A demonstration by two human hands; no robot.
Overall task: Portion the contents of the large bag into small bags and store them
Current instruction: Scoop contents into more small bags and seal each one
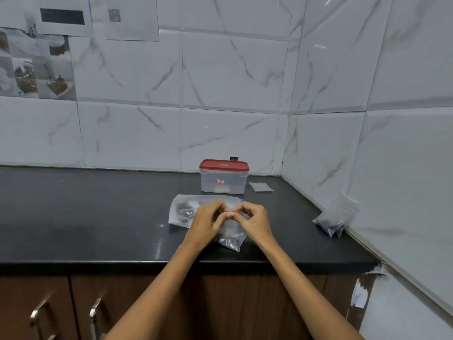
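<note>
White marble-look tiles cover the two walls that meet at a corner behind a black counter (98, 217). Two printed sheets (132, 18) are taped high on the left wall; one carries a QR code, the other a dark bar whose writing cannot be read. A clear plastic box (223, 182) with a red lid is set near the back wall, bearing a small red label (too blurred to read). A flat empty small bag (261, 186) is laid just right of it. The large bag (186, 209), clear with dark contents, is spread on the counter in front of the box. A small bag (231, 238) is pinched at its top edge by the curled fingers of the left hand (208, 223) and the right hand (255, 222), thumbs touching. Filled small bags (335, 219) are leaned against the right wall.
</note>
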